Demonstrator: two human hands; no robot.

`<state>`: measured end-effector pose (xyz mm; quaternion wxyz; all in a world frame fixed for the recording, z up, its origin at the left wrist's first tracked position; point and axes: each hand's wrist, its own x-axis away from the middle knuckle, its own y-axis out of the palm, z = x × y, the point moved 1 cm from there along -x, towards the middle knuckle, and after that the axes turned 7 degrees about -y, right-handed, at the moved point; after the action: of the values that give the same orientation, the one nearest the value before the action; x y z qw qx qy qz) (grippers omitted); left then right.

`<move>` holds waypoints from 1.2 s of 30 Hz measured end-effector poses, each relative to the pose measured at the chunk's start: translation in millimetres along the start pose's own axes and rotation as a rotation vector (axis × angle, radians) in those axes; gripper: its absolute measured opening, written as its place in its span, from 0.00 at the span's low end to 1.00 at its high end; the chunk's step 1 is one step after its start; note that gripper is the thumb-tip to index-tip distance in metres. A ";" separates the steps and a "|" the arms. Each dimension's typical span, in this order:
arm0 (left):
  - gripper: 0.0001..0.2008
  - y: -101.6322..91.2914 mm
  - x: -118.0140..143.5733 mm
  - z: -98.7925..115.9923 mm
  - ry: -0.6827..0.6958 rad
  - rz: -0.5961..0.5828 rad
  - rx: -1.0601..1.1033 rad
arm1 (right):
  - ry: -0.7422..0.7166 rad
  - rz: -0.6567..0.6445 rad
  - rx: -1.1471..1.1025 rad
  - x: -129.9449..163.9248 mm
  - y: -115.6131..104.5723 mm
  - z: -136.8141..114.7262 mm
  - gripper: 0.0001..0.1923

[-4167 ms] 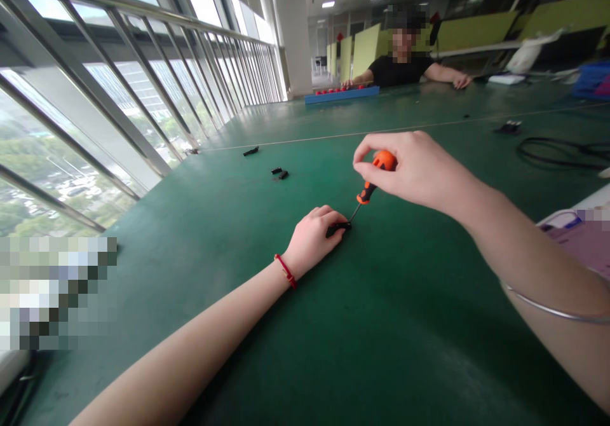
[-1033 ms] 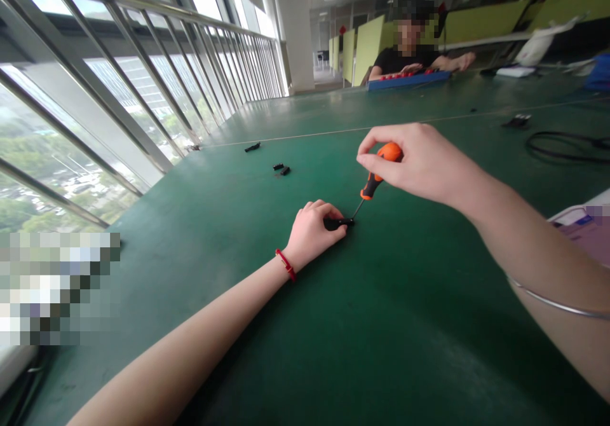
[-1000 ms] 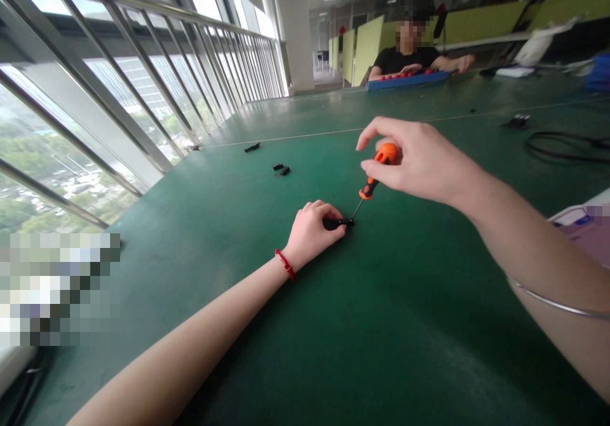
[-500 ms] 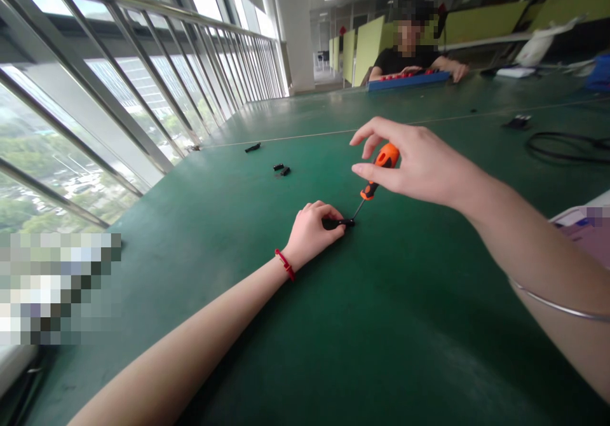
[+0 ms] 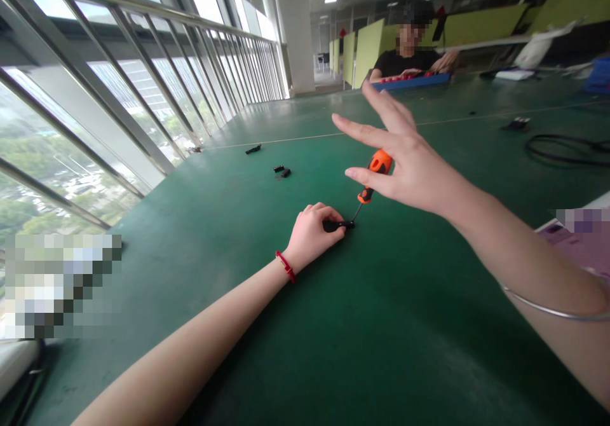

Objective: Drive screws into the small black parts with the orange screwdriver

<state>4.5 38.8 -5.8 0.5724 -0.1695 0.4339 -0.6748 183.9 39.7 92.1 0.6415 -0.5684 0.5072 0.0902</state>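
My left hand [image 5: 312,232] rests on the green table [image 5: 381,324], its fingers closed on a small black part [image 5: 342,225] that it presses to the surface. An orange-and-black screwdriver [image 5: 376,168] leans up to the right, its thin tip on that part. My right hand [image 5: 410,165] is at the handle's top. The index and other fingers are spread and lifted off, while the thumb and palm still keep the handle propped.
Loose black pieces [image 5: 281,171] and another one [image 5: 253,149] lie farther back on the left. A black cable [image 5: 567,149] coils at the right. A person [image 5: 405,60] sits across at a blue tray [image 5: 412,81]. Slanted window rails run along the left edge.
My right hand's fingers have opened out from around the screwdriver handle and fanned upward. The left hand and the black part have stayed put.
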 end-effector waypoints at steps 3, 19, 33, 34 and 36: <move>0.04 0.2 -0.5 0.4 -0.006 -0.004 -0.007 | 0.061 0.032 -0.294 1.0 11.0 -6.6 0.25; 0.04 0.5 -1.1 0.4 0.011 0.018 -0.040 | -0.294 -0.062 0.026 59.4 29.6 -7.5 0.17; 0.22 -10.3 11.1 15.6 0.197 0.168 -0.015 | -0.251 -0.375 -0.035 89.8 32.7 -21.1 0.45; 0.26 -12.8 14.4 18.2 0.255 0.190 0.014 | -0.260 -0.335 -0.043 90.0 33.3 -22.4 0.46; 0.31 -15.1 22.2 23.7 0.354 0.167 0.012 | -0.296 -0.252 -0.073 91.0 35.1 -28.2 0.46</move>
<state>5.9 8.6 13.4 0.5420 -0.0083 0.5363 -0.6469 186.8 -13.6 5.7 0.6941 -0.6309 0.3286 0.1102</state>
